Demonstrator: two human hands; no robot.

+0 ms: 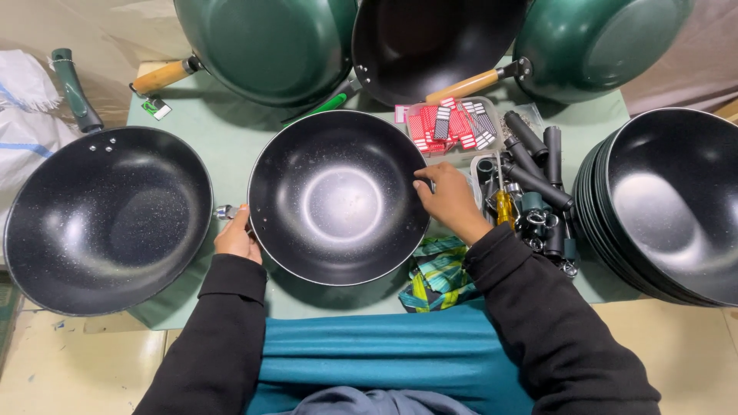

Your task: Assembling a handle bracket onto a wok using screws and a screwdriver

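Note:
A black speckled wok pan without a handle (pixel 338 196) lies on the green-covered table (pixel 223 131) in front of me. My right hand (pixel 450 201) grips its right rim, fingers curled over the edge. My left hand (pixel 237 237) is at the pan's left rim, where two small holes show, and it holds a small metal piece (pixel 224 212) against the outside of the rim. Both arms wear black sleeves.
A finished black wok with a green handle (pixel 104 219) lies at left. A stack of handleless woks (pixel 669 204) stands at right. Green woks with wooden handles (pixel 269 46) lean at the back. Black handles (pixel 538 165), a yellow screwdriver (pixel 503 206), red tags (pixel 450 124) and a striped cloth (pixel 438 273) lie right of the pan.

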